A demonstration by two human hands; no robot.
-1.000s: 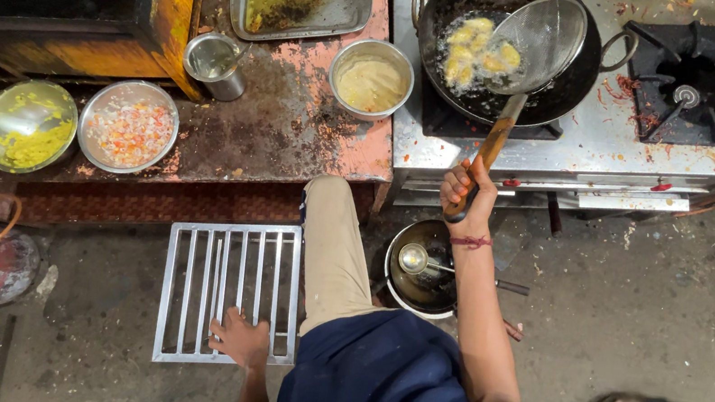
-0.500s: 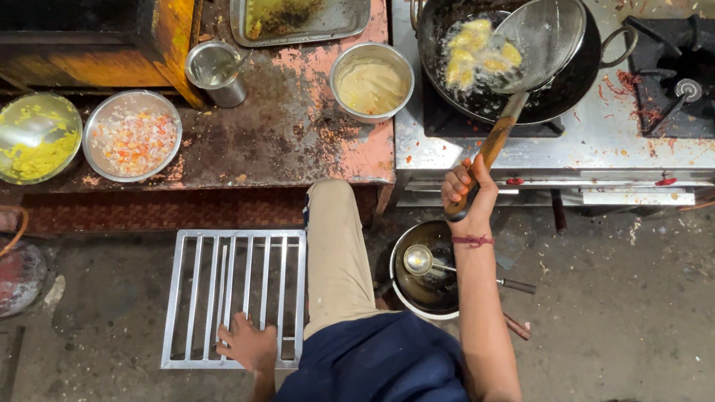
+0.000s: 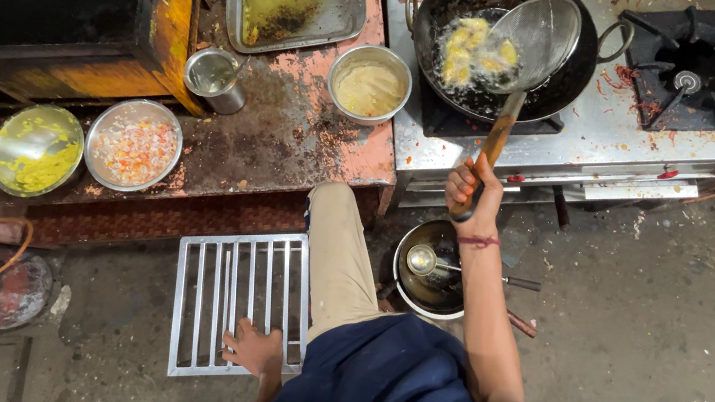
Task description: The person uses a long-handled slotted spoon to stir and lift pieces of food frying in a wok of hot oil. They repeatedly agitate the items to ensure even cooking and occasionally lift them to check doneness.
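Note:
My right hand [image 3: 471, 191] grips the wooden handle of a large metal skimmer [image 3: 537, 34]. Its round mesh head is over a black wok [image 3: 573, 73] of oil where several yellow fritters [image 3: 467, 49] are frying, on a steel stove. My left hand [image 3: 253, 348] hangs low by my side, fingers loosely apart, over the near edge of a metal grid rack [image 3: 240, 303] lying on the floor. It holds nothing. One leg in beige trousers reaches toward the counter.
A worn counter [image 3: 293, 130] holds a batter bowl [image 3: 369, 84], a steel cup [image 3: 213, 78], an oily tray [image 3: 294, 4], a bowl of chopped vegetables [image 3: 133, 144] and a yellow-mix bowl [image 3: 35, 150]. A pot with a ladle [image 3: 430, 274] sits on the floor. An unlit burner [image 3: 696, 74] is at right.
The view has shifted slightly. My right hand keeps hold of the skimmer over the wok, and my left hand stays low by the grid rack.

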